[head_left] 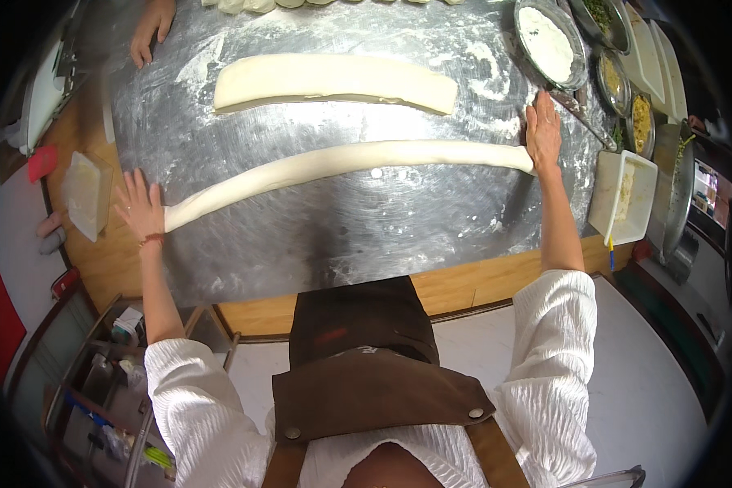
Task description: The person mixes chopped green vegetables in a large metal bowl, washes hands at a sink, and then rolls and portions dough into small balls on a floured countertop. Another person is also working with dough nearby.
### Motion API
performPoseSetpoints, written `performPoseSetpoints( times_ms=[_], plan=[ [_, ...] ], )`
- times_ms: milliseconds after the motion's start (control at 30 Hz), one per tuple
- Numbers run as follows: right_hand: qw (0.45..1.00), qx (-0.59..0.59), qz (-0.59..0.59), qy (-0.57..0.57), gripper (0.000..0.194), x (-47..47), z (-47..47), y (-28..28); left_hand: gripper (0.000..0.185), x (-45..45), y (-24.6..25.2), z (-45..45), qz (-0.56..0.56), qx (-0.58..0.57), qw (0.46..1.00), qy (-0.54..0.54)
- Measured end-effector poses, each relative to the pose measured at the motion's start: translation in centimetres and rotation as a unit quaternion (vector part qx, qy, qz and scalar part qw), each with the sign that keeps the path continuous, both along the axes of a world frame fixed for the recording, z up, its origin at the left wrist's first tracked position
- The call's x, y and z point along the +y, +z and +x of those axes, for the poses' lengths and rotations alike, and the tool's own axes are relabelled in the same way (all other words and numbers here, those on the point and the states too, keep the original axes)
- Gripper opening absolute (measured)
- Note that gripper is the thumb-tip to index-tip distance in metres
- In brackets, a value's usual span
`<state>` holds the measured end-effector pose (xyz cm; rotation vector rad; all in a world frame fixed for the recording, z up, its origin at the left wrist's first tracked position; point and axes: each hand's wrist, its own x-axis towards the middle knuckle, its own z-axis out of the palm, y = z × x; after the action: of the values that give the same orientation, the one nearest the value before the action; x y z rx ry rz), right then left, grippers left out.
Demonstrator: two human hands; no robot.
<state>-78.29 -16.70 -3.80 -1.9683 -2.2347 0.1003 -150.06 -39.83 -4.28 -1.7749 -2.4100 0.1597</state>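
A long rope of pale dough (354,160) lies in a shallow curve across the floured metal worktop (268,244). My left hand (141,204), a red bracelet at its wrist, touches the rope's left end with the fingers spread. At the right end, my right hand (544,131) rests against the dough, palm side down, its fingers pointing away from me. Both palms seem to press on the ends rather than grip them. Beyond the rope is a thick, flat strip of dough (335,79) with cut-looking edges.
Another person's hand (152,30) rests at the far left. Dough pieces (287,3) line the far edge. On the right stand a bowl of flour (546,46), bowls of fillings (642,125) and a white plastic container (607,189); a metal-ended tool (585,122) lies beside them.
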Motion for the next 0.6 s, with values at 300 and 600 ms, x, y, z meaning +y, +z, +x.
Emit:
performPoseSetpoints(
  times_ms=[300, 600],
  plan=[
    [0.984, -0.019, -0.050, 0.173, 0.046, -16.4, 4.3, 1.3, 0.050, -15.3, -0.3, 3.5, 0.002, -0.140, 0.986, -0.093],
    [0.997, -0.026, -0.071, 0.031, 0.059, -17.0, 2.6, 0.6, 0.063, -15.8, 0.4, 7.0, -0.002, -0.145, 0.984, 0.106]
  ],
)
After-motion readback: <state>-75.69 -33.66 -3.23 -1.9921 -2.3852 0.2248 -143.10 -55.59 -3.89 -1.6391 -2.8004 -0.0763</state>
